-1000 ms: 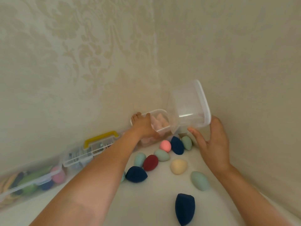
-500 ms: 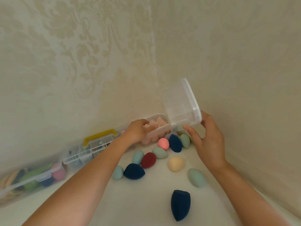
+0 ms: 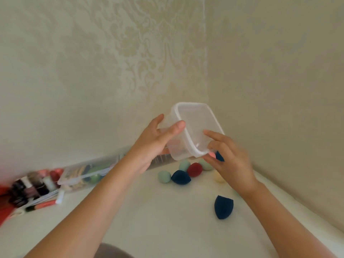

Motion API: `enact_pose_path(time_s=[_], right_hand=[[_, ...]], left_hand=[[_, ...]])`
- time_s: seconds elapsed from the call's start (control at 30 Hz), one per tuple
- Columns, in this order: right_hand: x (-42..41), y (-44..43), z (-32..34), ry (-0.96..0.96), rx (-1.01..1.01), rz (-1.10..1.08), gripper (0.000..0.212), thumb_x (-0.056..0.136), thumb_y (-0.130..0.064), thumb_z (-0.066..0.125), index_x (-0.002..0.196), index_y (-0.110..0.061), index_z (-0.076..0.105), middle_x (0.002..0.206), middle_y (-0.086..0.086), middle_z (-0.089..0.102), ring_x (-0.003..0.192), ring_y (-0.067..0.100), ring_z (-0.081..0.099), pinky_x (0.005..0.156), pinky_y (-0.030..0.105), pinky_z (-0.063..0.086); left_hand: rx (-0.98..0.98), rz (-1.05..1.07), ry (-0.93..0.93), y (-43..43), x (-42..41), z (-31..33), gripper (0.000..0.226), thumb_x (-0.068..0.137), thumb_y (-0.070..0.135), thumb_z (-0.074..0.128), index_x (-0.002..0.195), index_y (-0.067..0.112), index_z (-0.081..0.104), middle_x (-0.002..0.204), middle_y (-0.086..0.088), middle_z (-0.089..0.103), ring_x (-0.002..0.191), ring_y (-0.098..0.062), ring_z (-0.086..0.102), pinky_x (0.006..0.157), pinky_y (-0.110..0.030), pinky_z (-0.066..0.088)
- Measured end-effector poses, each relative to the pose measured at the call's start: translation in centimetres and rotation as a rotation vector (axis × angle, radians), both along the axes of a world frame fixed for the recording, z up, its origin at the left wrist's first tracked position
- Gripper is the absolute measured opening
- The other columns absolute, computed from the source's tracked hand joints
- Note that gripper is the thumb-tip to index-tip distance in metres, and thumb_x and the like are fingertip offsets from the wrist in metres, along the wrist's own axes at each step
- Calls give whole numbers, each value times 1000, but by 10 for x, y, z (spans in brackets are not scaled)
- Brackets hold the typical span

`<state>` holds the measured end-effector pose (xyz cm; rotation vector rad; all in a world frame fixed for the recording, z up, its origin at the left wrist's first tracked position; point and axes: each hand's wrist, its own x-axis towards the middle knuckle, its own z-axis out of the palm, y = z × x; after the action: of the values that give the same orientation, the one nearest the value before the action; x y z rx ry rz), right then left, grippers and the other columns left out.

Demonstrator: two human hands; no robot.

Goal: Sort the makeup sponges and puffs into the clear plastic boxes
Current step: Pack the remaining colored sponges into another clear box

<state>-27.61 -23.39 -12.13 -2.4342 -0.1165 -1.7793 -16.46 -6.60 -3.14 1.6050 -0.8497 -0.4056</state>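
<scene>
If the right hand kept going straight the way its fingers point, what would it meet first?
The right hand points up-left, fingers already at the rim of the clear box held in the left hand. It would likely press into that box first; depth is unclear.

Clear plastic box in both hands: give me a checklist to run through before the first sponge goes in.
1. Clear square plastic box held by both hands: ok, left hand, right hand.
2. Box empty: ok.
3. Opening faces up: not ok, tilted toward the person.
4. A hand free to pick: not ok.
5. Sponges in sight: ok, dark blue teardrop sponge lies apart on the white surface.
</scene>
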Motion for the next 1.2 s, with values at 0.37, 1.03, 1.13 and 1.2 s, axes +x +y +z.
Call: enact_pose_path(time_s=[0.37,1.03,1.13,1.2], right_hand=[[-2,83,6,312,-48,151,51,76,-43,71,113,-16,48,134,3,55,120,10,46,94,0,24],[-9,81,-58,639,-111,176,57,89,-60,37,127,-21,55,132,6,58,124,24,54,97,39,45],[-14,77,-60,616,76,239,58,79,-51,63,126,-19,60,137,-1,53,129,10,40,103,33,40],[-16,76,-61,598,140,254,62,71,-42,76,126,-17,61,137,-9,48,128,3,38,104,28,40]], left_hand=[[-139,125,350,112,-11,-36,26,97,28,38,111,26,61,108,-3,71,94,-18,68,73,-35,54],[359,385,-703,124,-11,-107,29,87,33,63,112,18,66,115,4,64,109,-12,56,94,-22,40],[428,265,-879,115,-32,-110,40,85,47,60,115,21,64,118,9,57,116,-7,47,97,-17,33],[476,240,-931,113,-39,-117,52,84,53,58,127,24,54,127,11,49,121,-4,41,96,-16,33]])
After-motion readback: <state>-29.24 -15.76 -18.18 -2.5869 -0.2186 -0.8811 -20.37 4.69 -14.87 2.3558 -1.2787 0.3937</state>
